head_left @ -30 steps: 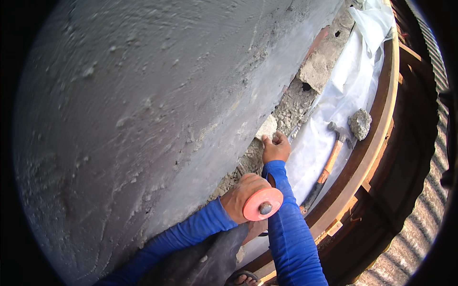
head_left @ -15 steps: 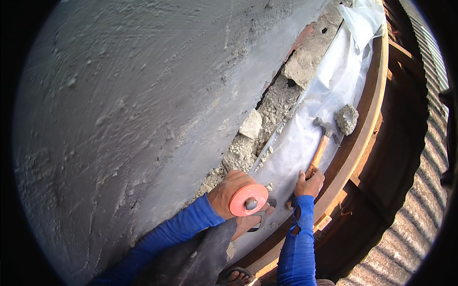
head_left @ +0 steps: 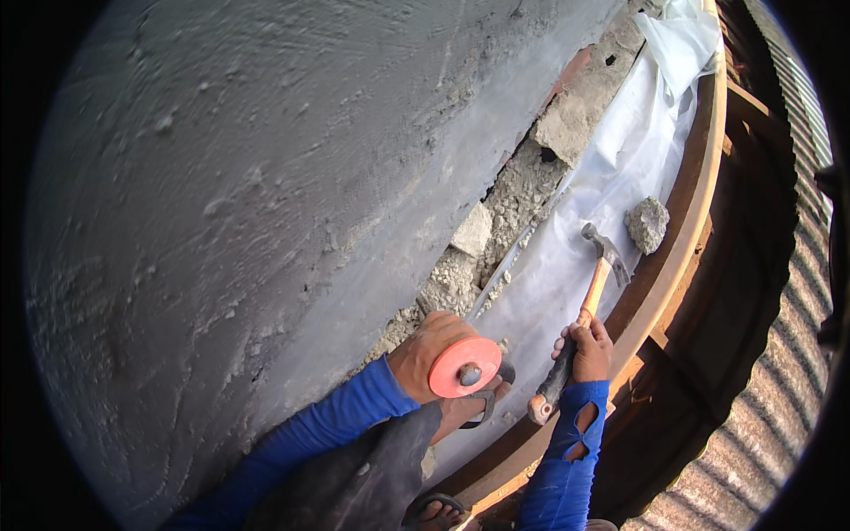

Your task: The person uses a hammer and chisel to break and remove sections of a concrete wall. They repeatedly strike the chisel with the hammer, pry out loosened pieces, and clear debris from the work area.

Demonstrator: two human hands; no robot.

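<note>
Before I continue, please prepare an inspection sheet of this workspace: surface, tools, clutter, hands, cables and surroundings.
Surface: creased white sheet beside a strip of broken masonry.
Tools: hammer; orange-disc tool with a metal end showing, the rest mostly hidden.
Clutter: rough grey lump beside the hammer's head; crumbs on the white sheet.
Hands: left hand closed around the tool behind its disc; right hand closed around the hammer's dark grip.
Cables: nothing seen.
Surroundings: grey wall on the left; wooden board and corrugated sheet on the right; sandalled foot at the lower edge.
</note>
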